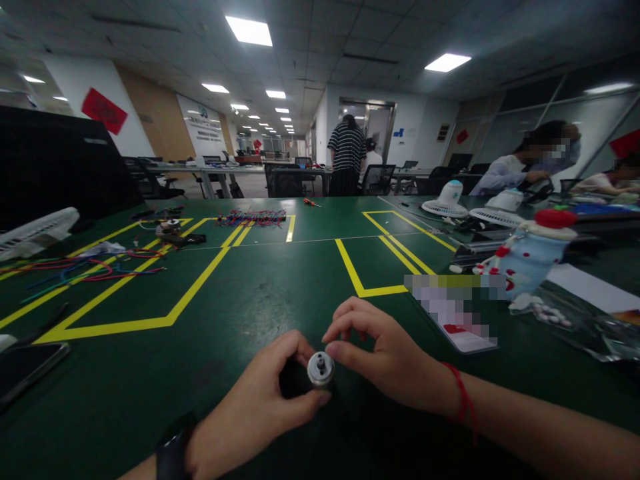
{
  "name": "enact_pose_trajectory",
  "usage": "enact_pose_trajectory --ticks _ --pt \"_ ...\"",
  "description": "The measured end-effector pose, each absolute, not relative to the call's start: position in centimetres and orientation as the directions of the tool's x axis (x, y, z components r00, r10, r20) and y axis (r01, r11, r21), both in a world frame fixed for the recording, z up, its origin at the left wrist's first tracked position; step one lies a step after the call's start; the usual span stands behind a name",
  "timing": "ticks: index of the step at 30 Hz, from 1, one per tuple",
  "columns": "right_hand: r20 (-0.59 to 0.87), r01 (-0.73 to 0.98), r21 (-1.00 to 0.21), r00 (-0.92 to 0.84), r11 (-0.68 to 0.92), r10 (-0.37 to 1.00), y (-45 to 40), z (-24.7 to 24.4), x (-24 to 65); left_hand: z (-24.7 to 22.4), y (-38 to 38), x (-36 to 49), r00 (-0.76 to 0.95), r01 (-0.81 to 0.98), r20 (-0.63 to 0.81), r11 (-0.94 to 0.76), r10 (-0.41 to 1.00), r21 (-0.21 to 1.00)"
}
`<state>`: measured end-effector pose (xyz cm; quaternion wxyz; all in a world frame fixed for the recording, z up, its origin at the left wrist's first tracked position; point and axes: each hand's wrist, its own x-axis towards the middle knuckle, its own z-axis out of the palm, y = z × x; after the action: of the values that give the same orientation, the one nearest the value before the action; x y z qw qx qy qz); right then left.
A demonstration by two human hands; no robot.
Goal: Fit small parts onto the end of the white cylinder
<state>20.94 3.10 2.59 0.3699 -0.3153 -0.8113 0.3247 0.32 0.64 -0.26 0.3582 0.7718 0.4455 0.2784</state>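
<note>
A small round metal motor [321, 370] with a short shaft and dark holes on its top face stands upright just above the green table. The thumb and fingers of my left hand [273, 390] are wrapped around its sides. My right hand [373, 343] is just right of the motor's top edge. Its thumb and index fingertip come together in a pinch there, while the other fingers curl loosely above. Anything between those fingertips is too small or hidden to make out.
Yellow tape outlines mark the green table [240, 360]. Loose wires [107, 267] and a bundle [253, 218] lie left and far ahead. A phone [33, 367] is at left. At right are a pixelated flat item [457, 317], a light-blue cup [533, 257] and white fans [447, 200]. People are beyond.
</note>
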Motion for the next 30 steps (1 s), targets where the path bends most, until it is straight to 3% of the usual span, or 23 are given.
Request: enact_pose_trajectory --ticks 3,8,15,19,22,26,30 --pt "0.358 0.3 -0.738 -0.585 0.605 0.727 3.0 2.7 20.6 -0.3 0.7 0.4 0.445 0.491 0.117 -0.351 0.888 0.797" --pt "0.429 0.265 -0.76 -0.482 0.593 0.764 3.1 3.2 21.1 -0.3 0.6 0.4 0.432 0.494 0.113 -0.339 0.895 0.801" --pt "0.088 0.467 -0.677 -0.716 0.569 0.693 3.6 1.7 24.3 0.1 0.5 0.4 0.435 0.485 0.09 -0.317 0.896 0.815" --pt "0.066 0.451 -0.689 -0.74 0.567 0.67 3.9 1.4 24.8 -0.1 0.7 0.4 0.433 0.493 0.086 -0.315 0.897 0.811" --pt "0.111 0.386 -0.811 -0.636 0.439 0.764 4.6 1.4 25.0 -0.1 0.7 0.4 0.439 0.491 0.09 -0.322 0.894 0.81" --pt "0.09 0.352 -0.915 -0.294 0.195 0.952 5.8 0.7 25.4 0.1 0.7 0.3 0.445 0.477 0.093 -0.324 0.89 0.817" --pt "0.076 0.395 -0.897 -0.31 0.201 0.948 6.0 0.1 25.4 0.1 0.6 0.4 0.443 0.474 0.087 -0.316 0.892 0.822"
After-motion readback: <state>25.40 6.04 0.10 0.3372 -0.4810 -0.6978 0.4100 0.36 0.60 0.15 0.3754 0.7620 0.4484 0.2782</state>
